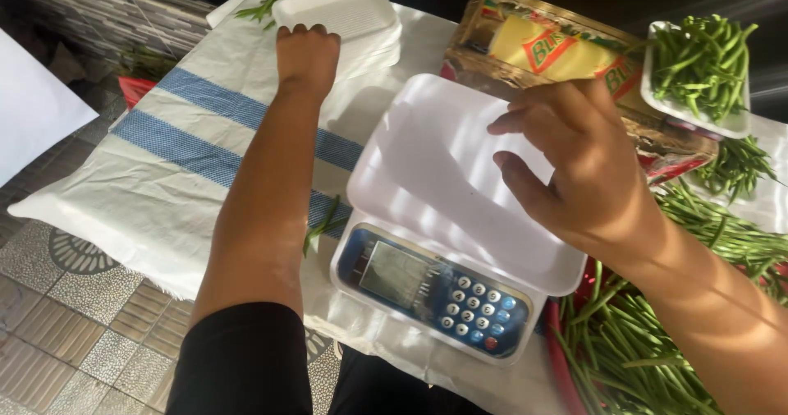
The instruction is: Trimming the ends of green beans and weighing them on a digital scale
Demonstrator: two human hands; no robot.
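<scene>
My left hand (306, 54) reaches far forward and rests, fingers curled down, on the near edge of a stack of white foam trays (345, 13); whether it grips a tray I cannot tell. My right hand (579, 165) hovers open, fingers apart, over the right side of the white platform of a digital scale (435, 177). The scale's blue keypad and display (435, 288) face me. The platform holds nothing.
A white woven sack with blue stripes (189, 136) covers the surface. A foam tray filled with green beans (702, 66) sits far right, beside a yellow and red carton (558, 50). A heap of loose green beans (648, 341) lies at right. Tiled floor (66, 316) lies at left.
</scene>
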